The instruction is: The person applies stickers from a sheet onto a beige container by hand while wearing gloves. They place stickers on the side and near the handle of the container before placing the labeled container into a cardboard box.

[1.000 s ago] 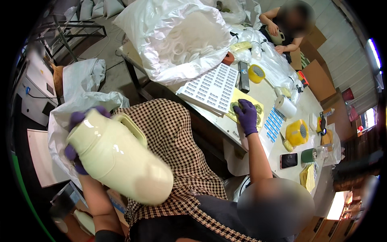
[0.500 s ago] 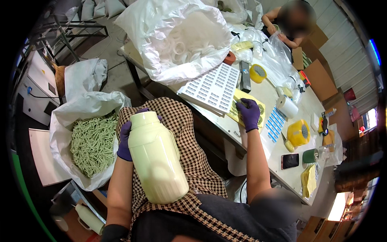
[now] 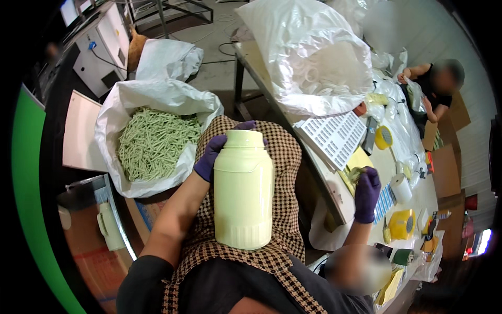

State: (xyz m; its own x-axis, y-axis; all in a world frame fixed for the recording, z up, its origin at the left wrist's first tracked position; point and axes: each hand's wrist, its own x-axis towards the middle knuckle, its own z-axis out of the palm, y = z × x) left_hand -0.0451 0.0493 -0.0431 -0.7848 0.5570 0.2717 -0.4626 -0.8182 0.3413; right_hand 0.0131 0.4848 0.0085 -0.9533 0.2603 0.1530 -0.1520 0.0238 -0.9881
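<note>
On my lap stands a pale yellow-green thermos flask (image 3: 243,193), nearly upright, its neck toward the far side. My left hand (image 3: 210,154), in a purple glove, is wrapped round its upper left side; fingertips show behind the neck. In its purple glove, my right hand (image 3: 368,194) is raised at the table's near edge, fingers pinched on a small oval sticker (image 3: 356,174). Just beyond that hand lies a yellow sticker sheet (image 3: 357,159), partly covered. A stack of printed label sheets (image 3: 332,137) rests beside it.
Left of my lap stands a white sack (image 3: 110,123) of pale green strips. On the table (image 3: 325,180) are a large bag (image 3: 293,52) of white rings, tape rolls (image 3: 402,224) and a blue label sheet (image 3: 385,203). A co-worker (image 3: 444,83) handles plastic at the far right.
My right hand has lifted off the yellow sheet toward me with a sticker in its fingers. The flask has turned more upright in my left hand. The whole view has swung right.
</note>
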